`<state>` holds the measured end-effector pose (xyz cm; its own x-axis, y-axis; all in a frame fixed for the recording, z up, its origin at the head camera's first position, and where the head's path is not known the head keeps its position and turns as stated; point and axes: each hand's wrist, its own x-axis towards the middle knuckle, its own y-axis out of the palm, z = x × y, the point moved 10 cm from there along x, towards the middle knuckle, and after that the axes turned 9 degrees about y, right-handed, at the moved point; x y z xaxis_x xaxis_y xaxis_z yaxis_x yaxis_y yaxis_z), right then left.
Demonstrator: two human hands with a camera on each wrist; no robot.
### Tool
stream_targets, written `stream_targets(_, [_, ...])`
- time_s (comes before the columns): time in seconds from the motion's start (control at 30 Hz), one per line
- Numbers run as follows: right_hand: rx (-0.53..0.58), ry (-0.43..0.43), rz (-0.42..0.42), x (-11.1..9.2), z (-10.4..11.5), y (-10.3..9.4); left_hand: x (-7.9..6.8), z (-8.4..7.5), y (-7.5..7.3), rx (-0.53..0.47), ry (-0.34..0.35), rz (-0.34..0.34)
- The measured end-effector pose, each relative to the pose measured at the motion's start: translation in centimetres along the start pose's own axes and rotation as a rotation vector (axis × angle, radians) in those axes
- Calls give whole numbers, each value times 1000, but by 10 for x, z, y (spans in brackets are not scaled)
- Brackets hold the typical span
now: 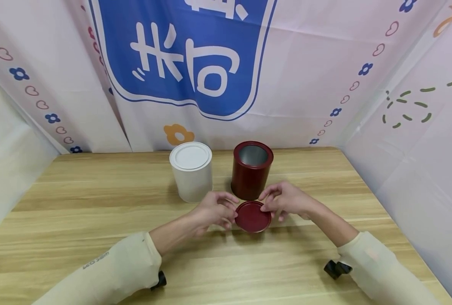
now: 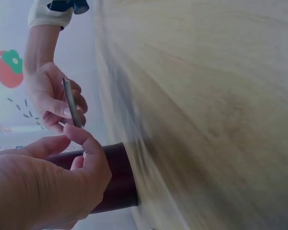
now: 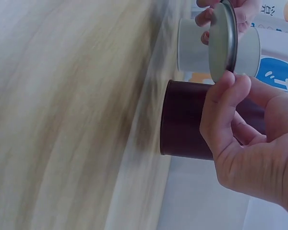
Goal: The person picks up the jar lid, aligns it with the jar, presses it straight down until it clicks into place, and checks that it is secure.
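Note:
A round dark red lid (image 1: 253, 217) is held above the table, between both hands. My left hand (image 1: 215, 212) pinches its left edge, while my right hand (image 1: 285, 199) pinches the right edge between thumb and fingers. In the right wrist view the lid's silvery underside (image 3: 222, 43) shows, clear of the wood. Just behind the lid stands a dark red can (image 1: 250, 180), upright, its top uncovered and its grey metal inside visible. The left wrist view shows the lid (image 2: 72, 103) nearly edge-on, with part of the can (image 2: 117, 179) hidden behind the left hand.
To the left of the red can stands a white can (image 1: 192, 180) with its white lid on. Both cans are near the back of the wooden table (image 1: 108, 190). A printed cloth (image 1: 306, 63) hangs along the table's back edge.

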<state>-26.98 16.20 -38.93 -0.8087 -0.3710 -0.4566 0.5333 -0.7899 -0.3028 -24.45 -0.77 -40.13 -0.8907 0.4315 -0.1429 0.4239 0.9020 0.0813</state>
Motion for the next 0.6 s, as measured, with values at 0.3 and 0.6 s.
stream_targets(0.3, [-17, -47, -50, -9, 17, -7, 5, -17, -1, 52, 46, -71])
stream_targets(0.6, [-41, -114, -75, -21, 37, -14, 8, -40, 0, 96, 91, -72])
